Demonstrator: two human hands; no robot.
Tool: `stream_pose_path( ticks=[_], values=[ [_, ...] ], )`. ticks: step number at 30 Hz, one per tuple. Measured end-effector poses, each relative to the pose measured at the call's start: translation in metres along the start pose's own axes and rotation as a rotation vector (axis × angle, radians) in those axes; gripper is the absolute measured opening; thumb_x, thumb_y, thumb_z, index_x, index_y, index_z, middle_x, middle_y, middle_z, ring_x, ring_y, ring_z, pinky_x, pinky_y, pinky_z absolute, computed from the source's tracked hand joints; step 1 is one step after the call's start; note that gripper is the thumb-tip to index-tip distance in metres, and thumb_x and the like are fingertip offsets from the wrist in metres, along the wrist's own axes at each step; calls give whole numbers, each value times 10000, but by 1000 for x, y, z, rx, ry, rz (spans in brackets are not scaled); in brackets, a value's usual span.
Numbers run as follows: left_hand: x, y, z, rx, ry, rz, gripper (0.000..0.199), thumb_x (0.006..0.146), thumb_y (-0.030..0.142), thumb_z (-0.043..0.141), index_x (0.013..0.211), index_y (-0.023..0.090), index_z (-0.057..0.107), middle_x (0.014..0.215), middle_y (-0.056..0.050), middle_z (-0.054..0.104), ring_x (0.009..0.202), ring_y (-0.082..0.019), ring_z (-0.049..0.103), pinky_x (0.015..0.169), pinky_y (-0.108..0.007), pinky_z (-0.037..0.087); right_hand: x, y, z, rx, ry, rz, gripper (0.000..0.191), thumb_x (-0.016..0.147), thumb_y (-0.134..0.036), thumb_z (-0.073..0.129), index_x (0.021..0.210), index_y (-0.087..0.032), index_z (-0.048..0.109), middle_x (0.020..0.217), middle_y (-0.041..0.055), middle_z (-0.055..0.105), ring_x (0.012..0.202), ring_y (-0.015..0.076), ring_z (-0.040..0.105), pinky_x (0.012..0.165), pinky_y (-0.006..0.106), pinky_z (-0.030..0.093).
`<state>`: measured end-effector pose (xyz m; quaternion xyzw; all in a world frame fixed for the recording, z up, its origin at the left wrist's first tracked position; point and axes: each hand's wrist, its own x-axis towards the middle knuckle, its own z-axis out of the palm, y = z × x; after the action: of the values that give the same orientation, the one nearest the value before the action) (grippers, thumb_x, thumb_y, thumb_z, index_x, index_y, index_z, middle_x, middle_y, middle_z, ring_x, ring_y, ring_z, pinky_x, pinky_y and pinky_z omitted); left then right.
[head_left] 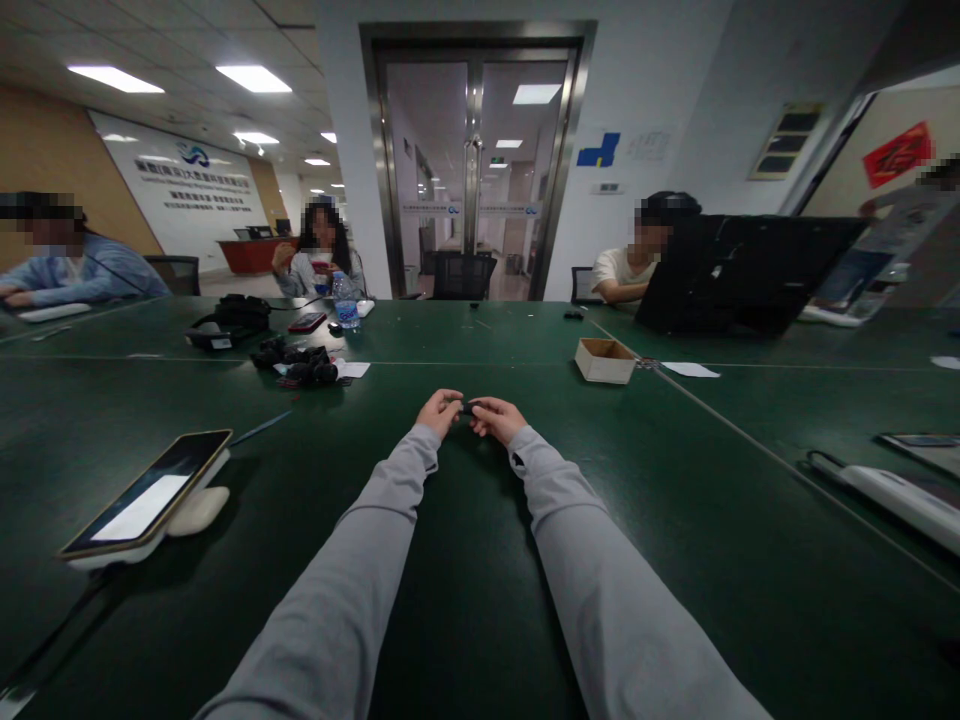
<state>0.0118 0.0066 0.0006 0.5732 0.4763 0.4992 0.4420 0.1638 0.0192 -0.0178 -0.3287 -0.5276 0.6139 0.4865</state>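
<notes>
Both arms, in grey sleeves, reach forward over a dark green table (480, 600). Between my fingertips is a small dark object (469, 408), too small to name; its left end looks lighter. My right hand (498, 416) pinches the dark part with thumb and fingers. From the other side, my left hand (440, 412) closes its fingertips at the lighter end. The two hands almost meet, a little above the tabletop.
Ahead to the right stands a small open box (604, 362). A phone (150, 495) rests on a white stand at left. Beyond lie black gear (300, 362), a water bottle (346, 303) and a large black monitor (750, 272). Several people sit or stand around the table.
</notes>
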Motion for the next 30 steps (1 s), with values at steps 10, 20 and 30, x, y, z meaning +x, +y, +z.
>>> stream_pose_path(
  ticks=[10,20,30],
  values=[
    [1,0,1,-8,3,-12,225,710,283,555,899,161,548,554,35,500,407,-50,414,354,-142,287,-1,-1,1,-4,7,5,261,681,-216,695,884,-105,575,543,20,600,432,101,552,383,161,433],
    [-1,2,0,-8,-27,-33,239,755,305,490,925,145,541,499,41,478,366,-49,383,344,-149,273,-1,-2,2,4,6,22,240,690,-214,690,877,-109,582,545,18,599,432,99,552,383,161,435],
    [0,2,0,-38,-38,-25,295,793,386,437,926,145,545,442,51,450,314,-37,317,331,-153,235,0,0,1,-8,15,22,234,700,-203,679,892,-107,586,550,22,599,436,101,552,391,168,442]
  ],
)
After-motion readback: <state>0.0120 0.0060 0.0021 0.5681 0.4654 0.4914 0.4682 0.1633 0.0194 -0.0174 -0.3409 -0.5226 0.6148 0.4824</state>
